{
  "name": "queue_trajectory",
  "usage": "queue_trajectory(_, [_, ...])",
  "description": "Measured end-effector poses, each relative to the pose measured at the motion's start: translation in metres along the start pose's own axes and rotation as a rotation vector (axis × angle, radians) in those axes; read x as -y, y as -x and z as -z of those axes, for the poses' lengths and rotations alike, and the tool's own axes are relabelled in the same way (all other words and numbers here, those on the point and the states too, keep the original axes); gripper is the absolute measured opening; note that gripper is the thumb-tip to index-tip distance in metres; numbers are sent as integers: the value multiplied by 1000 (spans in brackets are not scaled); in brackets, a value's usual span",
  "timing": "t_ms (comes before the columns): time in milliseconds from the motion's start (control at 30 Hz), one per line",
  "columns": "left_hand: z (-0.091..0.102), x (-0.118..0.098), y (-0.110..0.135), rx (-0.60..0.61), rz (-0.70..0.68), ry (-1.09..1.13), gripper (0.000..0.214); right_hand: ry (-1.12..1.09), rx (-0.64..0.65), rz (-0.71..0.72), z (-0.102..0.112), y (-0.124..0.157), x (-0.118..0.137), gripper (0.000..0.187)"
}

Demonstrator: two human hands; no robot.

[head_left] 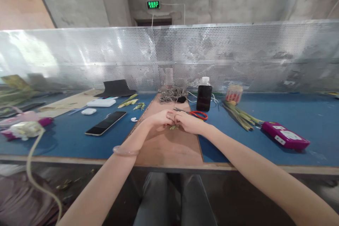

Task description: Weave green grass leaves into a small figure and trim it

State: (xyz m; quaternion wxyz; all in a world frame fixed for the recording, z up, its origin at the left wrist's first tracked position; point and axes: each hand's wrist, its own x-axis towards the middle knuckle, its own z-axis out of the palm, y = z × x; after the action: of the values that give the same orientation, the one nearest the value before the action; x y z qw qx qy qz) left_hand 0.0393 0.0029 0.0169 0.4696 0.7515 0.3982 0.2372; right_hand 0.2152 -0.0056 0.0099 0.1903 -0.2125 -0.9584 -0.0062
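Observation:
My left hand (161, 118) and my right hand (187, 122) meet over a brown board (169, 150) at the middle of the table. Both have their fingers bent and pinched together. Pale green leaf strips (173, 127) poke out just below the fingertips; the rest of them is hidden by my hands. Red-handled scissors (200, 114) lie just beyond my right hand, their blades partly behind it. A tangle of grey cord (172, 94) rests on the far end of the board.
To the right stand a dark bottle (203, 97) and a jar (234, 94), near long leaf strips (239, 117) and a purple pack (284, 135). A phone (106, 123), a white case (89, 111) and leaf pieces (128, 102) lie leftward. A perforated metal screen (119, 53) closes the back.

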Motion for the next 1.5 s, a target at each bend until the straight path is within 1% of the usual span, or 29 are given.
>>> queue_trajectory(100, [-1,3,-2,-24,3,-31,59,-21,5,15,3,1,0,12])
queue_trajectory(233, [-2,5,-3,-1,-57,-16,52,-60,-6,92,5,2,1,13])
queue_trajectory(333, [-3,2,-1,16,-74,19,53,-65,-8,101,3,2,1,13])
queue_trajectory(433, [-4,-2,1,41,-103,14,53,-46,-2,60,2,1,0,12])
queue_trajectory(500, [-4,-2,2,32,-96,-6,55,-34,0,24,1,0,1,13])
queue_trajectory(633, [-3,3,2,-28,22,5,74,8,-11,-101,2,-1,3,18])
queue_trajectory(733, [-2,6,1,-39,68,26,81,1,-56,-174,4,0,5,16])
queue_trajectory(900, [-2,6,1,4,30,35,73,-29,-70,-192,3,0,7,10])
queue_trajectory(1100, [-3,2,3,65,-20,8,62,-51,-84,-192,-8,-1,0,8])
queue_trajectory(1267, [-5,-3,5,68,-62,-33,55,-22,-83,-196,-12,-1,-4,8])
queue_trajectory(1500, [-5,-3,5,72,-76,-34,51,5,-62,-189,-8,0,1,9])
